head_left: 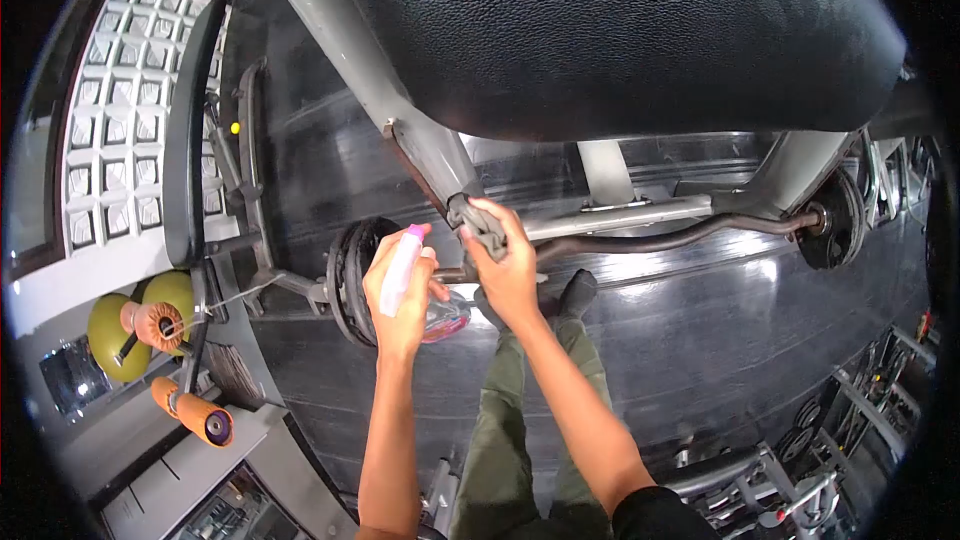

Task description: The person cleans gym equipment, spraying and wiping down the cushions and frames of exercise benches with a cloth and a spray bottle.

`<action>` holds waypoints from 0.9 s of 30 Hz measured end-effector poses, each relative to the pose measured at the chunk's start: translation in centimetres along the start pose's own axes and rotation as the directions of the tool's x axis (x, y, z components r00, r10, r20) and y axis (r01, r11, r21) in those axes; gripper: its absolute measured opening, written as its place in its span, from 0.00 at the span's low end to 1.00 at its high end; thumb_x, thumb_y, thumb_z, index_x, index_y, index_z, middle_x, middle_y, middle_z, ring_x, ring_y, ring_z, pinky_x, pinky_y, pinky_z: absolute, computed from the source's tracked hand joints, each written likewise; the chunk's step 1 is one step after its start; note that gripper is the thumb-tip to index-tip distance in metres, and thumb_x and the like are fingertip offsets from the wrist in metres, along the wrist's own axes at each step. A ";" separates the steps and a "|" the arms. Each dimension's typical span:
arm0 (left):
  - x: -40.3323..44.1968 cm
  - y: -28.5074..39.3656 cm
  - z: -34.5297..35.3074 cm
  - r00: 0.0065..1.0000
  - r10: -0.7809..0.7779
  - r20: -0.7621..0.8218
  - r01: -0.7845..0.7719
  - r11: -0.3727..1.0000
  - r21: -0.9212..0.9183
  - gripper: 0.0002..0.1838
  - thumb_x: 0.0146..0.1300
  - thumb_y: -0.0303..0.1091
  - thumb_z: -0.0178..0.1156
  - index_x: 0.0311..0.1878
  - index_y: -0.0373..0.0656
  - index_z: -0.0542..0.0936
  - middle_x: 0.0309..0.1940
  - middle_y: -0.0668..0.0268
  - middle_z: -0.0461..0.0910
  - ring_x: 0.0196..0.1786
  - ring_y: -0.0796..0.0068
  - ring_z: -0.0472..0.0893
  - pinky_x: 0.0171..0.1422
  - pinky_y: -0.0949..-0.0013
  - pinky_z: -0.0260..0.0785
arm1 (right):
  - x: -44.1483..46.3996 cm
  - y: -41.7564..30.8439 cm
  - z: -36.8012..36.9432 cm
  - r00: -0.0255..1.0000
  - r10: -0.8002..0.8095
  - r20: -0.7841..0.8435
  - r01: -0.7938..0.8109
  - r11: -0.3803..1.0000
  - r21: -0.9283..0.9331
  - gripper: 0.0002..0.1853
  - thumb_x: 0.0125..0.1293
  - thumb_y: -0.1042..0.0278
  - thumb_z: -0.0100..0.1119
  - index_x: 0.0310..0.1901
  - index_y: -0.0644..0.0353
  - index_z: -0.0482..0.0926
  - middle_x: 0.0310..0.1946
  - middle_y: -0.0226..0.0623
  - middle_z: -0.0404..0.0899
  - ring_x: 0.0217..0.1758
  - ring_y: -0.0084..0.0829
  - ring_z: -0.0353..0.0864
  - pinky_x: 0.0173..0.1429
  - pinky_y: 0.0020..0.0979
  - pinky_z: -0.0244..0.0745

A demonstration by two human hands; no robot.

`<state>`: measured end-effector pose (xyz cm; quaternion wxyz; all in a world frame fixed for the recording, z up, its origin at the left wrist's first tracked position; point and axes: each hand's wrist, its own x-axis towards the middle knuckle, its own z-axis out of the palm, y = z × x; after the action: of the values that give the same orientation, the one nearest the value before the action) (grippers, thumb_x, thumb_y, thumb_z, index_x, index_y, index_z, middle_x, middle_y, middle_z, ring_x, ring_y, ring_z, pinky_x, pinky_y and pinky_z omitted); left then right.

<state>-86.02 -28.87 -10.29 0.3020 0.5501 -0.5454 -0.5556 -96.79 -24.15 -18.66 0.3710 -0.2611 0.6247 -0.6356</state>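
My left hand (397, 292) is wrapped round a spray bottle with a pink-and-white head (402, 270); its clear body (445, 318) shows to the right of my fingers. In my right hand (506, 270) is a bunched grey cloth (482, 228), pressed against the lower part of a grey metal frame leg (440, 155). Above both hands spreads the black padded seat (640, 35) of this bench. A bent curl barbell (640, 242) lies just beyond my hands, its left plates (350, 280) beside my left hand.
More plates (838, 225) sit on the barbell's right end. Green balls (115, 335) and an orange foam roller (195, 413) are at left, near another padded bench (190, 130). Metal gym racks (780, 485) stand at lower right. My legs (495, 430) are below, on dark flooring.
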 end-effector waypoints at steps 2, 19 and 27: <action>0.4 0.5 -0.6 0.998 -0.051 0.030 0.052 0.998 -0.033 0.14 0.64 0.26 0.56 0.49 0.27 0.79 0.33 0.62 0.76 0.21 0.74 0.79 0.27 0.73 0.72 | 1.9 0.5 1.3 0.996 -0.012 -0.093 0.010 1.000 -0.013 0.16 0.65 0.72 0.64 0.54 0.61 0.78 0.48 0.43 0.80 0.53 0.35 0.80 0.60 0.33 0.71; 2.9 0.9 -2.4 0.962 0.027 0.273 -0.035 0.999 0.026 0.20 0.69 0.34 0.52 0.55 0.27 0.77 0.30 0.64 0.76 0.20 0.70 0.80 0.28 0.70 0.76 | 5.9 1.3 1.6 0.972 0.023 -0.233 -0.031 0.999 -0.031 0.15 0.62 0.74 0.64 0.52 0.60 0.80 0.45 0.41 0.84 0.52 0.27 0.79 0.55 0.30 0.73; 3.3 0.3 -2.1 0.950 0.009 0.313 0.002 0.999 -0.038 0.22 0.68 0.34 0.53 0.59 0.27 0.74 0.31 0.62 0.76 0.20 0.72 0.80 0.31 0.69 0.79 | 8.0 -2.5 2.8 0.965 -0.172 -0.198 0.180 0.983 0.023 0.17 0.60 0.69 0.67 0.51 0.59 0.82 0.48 0.46 0.82 0.57 0.40 0.80 0.60 0.34 0.71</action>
<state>-84.82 -32.64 -10.53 0.2229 0.4482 -0.5769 -0.6455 -99.67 -32.32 -17.03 0.2552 -0.2441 0.6194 -0.7011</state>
